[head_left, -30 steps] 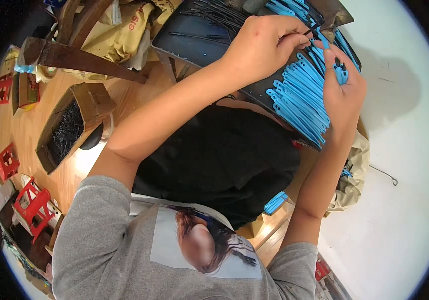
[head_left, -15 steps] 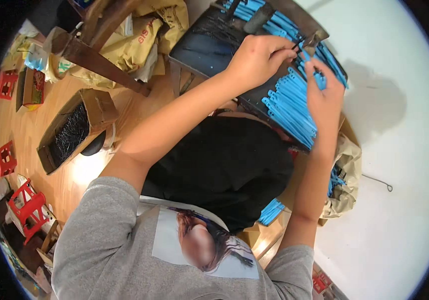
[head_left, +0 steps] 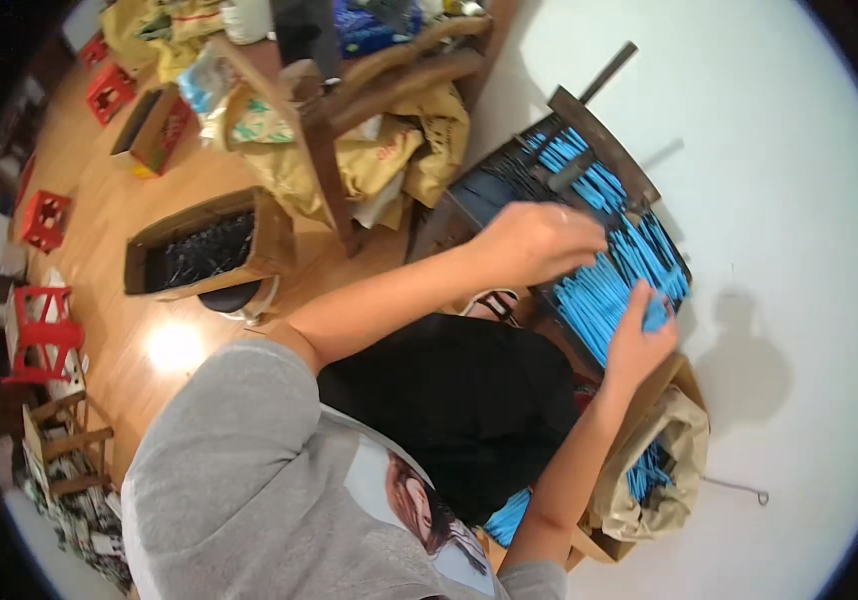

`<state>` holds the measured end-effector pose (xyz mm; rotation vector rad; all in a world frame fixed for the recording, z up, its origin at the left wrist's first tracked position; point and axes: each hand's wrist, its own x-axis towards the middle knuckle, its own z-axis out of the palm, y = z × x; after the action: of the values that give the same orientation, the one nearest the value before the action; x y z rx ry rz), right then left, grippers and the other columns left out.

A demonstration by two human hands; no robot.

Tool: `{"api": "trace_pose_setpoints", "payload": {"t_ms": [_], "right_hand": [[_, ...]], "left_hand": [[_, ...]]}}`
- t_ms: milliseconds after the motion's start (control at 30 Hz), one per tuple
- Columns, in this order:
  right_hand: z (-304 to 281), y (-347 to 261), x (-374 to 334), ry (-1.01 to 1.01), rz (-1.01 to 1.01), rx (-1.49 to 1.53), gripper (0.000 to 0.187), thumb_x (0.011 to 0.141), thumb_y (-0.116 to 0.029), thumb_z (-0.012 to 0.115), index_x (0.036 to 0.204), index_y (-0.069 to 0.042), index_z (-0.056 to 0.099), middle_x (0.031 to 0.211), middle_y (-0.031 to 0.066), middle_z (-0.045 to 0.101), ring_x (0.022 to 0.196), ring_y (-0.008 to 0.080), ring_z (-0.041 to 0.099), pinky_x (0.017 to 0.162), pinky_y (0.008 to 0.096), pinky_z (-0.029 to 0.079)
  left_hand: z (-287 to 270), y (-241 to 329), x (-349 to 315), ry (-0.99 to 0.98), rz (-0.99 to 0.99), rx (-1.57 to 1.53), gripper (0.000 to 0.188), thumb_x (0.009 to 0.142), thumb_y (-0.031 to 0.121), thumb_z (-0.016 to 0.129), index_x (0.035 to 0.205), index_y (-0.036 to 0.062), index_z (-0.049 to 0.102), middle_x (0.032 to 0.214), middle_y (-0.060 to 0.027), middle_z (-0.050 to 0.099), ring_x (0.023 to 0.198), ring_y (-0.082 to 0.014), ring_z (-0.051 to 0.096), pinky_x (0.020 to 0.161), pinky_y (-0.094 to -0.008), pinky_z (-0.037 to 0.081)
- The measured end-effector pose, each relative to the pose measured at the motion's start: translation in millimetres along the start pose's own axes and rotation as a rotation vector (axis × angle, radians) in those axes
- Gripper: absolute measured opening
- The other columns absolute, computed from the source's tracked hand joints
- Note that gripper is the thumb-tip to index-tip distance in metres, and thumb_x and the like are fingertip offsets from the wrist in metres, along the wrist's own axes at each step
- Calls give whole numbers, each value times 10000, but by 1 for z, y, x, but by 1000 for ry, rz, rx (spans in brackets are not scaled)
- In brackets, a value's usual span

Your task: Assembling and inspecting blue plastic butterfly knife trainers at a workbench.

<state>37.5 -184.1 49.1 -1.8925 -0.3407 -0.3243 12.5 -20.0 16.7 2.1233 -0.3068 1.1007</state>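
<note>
My left hand [head_left: 539, 243] hovers over the dark work table, its fingers pinched together and slightly blurred. Whatever lies between those fingertips, if anything, I cannot make out. My right hand [head_left: 641, 338] is closed on a blue plastic strip [head_left: 657, 312] by the table's right edge. Long thin blue plastic strips [head_left: 589, 308] lie side by side in a pile just under both hands. Beyond them are more blue strips [head_left: 649, 248], and thin black pieces [head_left: 511, 172] rest toward the far left of the table. A dark metal cylinder [head_left: 571, 172] sits among the far strips.
A paper-lined box [head_left: 694, 430] with blue strips stands by my right forearm. On the floor to the left is a cardboard box [head_left: 274, 240] of black pieces. A wooden chair [head_left: 324, 170], yellow sacks [head_left: 379, 160] and red stools [head_left: 47, 330] stand around. A white wall [head_left: 799, 200] borders the right.
The view has swung, so the table sits lower and farther right. My hands have drawn apart, away from the small metal fixture where they were together.
</note>
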Motion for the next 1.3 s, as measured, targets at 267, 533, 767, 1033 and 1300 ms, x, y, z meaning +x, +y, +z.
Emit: {"api": "trace_pose_setpoints", "payload": {"t_ms": [267,533,767,1033,1300], "right_hand": [[4,-12,-66,-220,140,404,238,868,-147,380,660,-31,387,542,25,410,439,86,379,420,223,306],[39,-10,-104,-275,512,810,215,849,-153,390,661,-51,369,511,31,356,376,101,331,327,220,273],[37,4,-110,-253,696,828,210,841,-160,405,661,-60,364,515,34,362,371,107,330,326,219,267],[39,5,-105,-297,759,822,212,835,-187,412,663,-79,351,525,37,347,351,111,321,311,206,243],[29,5,-102,-259,735,962,203,846,-195,410,682,-85,363,512,29,341,350,113,328,309,209,253]], "left_hand": [[-161,-94,24,614,-151,917,568,654,222,668,1133,49,416,1161,-199,412,1101,-342,371,871,-399,342],[-205,-141,41,567,-705,1047,858,613,258,671,1260,77,137,1234,-308,217,1103,-434,314,853,-485,331],[-212,-143,50,590,-590,1291,722,636,272,635,1152,32,190,1085,-279,306,958,-405,403,753,-437,389],[-225,-118,76,748,-155,1724,295,717,96,567,933,-54,434,784,-213,495,702,-331,523,607,-350,429],[-120,-46,-6,393,-1,599,704,604,124,672,1176,2,281,1203,-212,311,1087,-344,348,887,-398,320]]}}
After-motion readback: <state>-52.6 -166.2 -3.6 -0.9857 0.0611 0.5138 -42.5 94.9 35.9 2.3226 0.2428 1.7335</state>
